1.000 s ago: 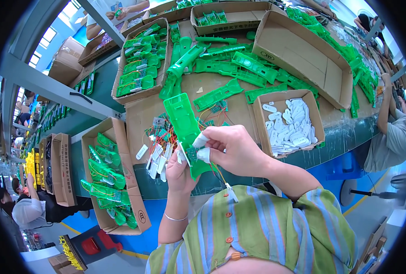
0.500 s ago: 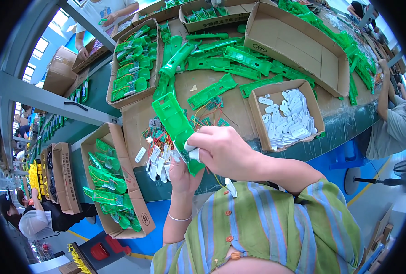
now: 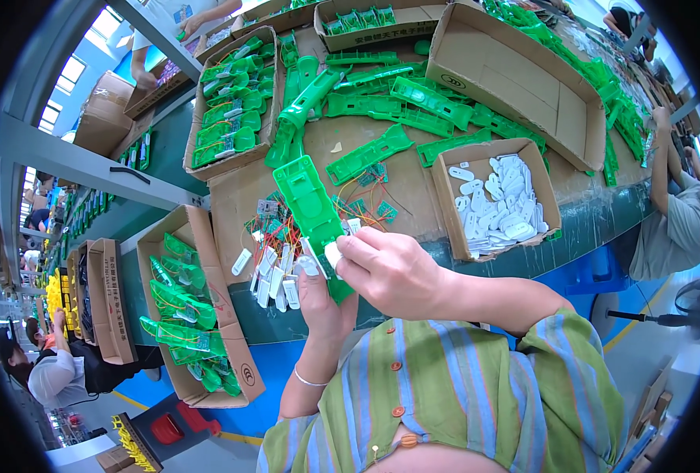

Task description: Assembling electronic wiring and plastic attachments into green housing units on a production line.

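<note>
My left hand (image 3: 326, 309) grips the lower end of a long green plastic housing (image 3: 307, 193), tilted with its hollow, ribbed inside facing up. My right hand (image 3: 389, 264) is closed in a pinch over the housing's lower part. White shows at the fingertips of both hands; whether these are finger covers or small parts I cannot tell. What the right fingers hold, if anything, is hidden. Just left of the housing lies a pile of white plastic pieces (image 3: 271, 277) with red wires. Small green circuit boards (image 3: 372, 175) with wires lie beyond my right hand.
An open carton of white oval pieces (image 3: 498, 206) stands to the right. Cartons of wired green housings (image 3: 184, 296) stand at left and far left. Loose green housings (image 3: 370, 155) lie on the cardboard, near an open carton (image 3: 515, 83). Other people work around the table.
The wire and white piece that hung below my right hand no longer show there. My right fingers have shifted slightly on the housing, which my left hand still grips.
</note>
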`<state>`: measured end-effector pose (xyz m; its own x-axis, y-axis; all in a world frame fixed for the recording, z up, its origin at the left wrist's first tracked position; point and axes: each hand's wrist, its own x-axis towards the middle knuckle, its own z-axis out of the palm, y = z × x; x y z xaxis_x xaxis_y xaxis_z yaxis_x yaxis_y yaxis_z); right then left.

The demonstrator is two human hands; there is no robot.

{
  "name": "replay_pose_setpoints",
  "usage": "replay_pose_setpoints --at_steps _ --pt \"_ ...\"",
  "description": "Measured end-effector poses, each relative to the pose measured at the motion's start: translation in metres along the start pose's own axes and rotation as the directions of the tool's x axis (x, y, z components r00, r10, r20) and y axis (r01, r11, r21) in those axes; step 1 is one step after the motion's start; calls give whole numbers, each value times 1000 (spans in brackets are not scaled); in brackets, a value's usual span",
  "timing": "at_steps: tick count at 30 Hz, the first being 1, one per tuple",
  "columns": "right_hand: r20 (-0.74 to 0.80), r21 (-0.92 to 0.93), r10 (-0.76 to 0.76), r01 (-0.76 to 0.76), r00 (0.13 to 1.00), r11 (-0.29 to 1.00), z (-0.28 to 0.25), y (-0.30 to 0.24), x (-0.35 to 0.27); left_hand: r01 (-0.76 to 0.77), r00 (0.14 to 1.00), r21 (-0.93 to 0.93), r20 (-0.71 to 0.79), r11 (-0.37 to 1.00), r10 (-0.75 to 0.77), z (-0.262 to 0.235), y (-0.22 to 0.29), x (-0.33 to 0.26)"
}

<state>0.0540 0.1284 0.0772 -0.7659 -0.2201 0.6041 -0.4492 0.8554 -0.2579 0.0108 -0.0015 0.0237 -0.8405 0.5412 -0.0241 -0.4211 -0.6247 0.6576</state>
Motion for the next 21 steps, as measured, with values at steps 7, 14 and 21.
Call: replay_pose_setpoints --at_steps 7,14,21 --pt "-86 -82 -111 104 990 991 12 8 -12 -48 999 305 -9 951 53 0 6 -3" --pt "-200 327 85 -16 976 945 -10 9 -11 -199 977 490 169 849 131 10 24 -2" --pt "209 861 489 -397 847 319 -8 6 -20 -246 963 491 221 836 153 20 28 -11"
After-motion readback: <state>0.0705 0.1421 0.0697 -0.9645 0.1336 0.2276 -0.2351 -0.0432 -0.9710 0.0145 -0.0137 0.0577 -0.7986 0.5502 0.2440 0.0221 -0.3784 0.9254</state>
